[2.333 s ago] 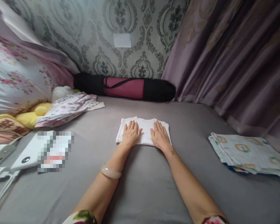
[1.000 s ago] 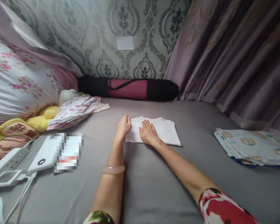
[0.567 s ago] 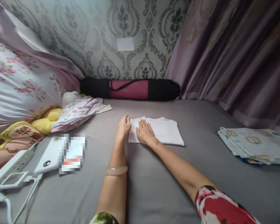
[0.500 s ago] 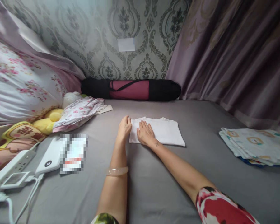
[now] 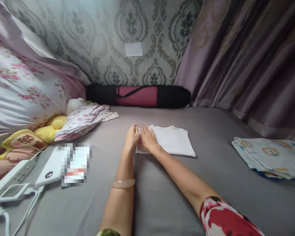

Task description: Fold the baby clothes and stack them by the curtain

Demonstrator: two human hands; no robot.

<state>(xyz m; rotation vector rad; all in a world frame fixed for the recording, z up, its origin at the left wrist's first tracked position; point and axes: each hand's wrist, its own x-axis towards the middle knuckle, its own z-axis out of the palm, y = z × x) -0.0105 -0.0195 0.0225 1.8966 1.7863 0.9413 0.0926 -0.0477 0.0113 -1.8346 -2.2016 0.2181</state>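
A folded white garment (image 5: pixel 175 141) lies flat on the bed in front of me, in the head view. At its left edge is my left hand (image 5: pixel 132 137), turned on its side with fingers closed on the cloth; the fingertips are partly hidden. My right hand (image 5: pixel 147 139) lies palm down on the left part of the garment, fingers stretched out. Its fingertips nearly meet the left hand. A pale bangle (image 5: pixel 123 183) circles my left forearm.
The grey bedsheet (image 5: pixel 167 186) surrounds the garment. To the right sits a stack of folded printed cloths (image 5: pixel 270 154). On the left are a power strip (image 5: pixel 17 175), a white power bank (image 5: pixel 52 168), cables and crumpled printed clothing (image 5: pixel 85 119). A black-and-maroon long bag (image 5: pixel 137 95) lies along the wall.
My right hand has slid left over the garment, closer to my left hand. The left hand stays at the garment's left edge. The view has tilted very slightly.
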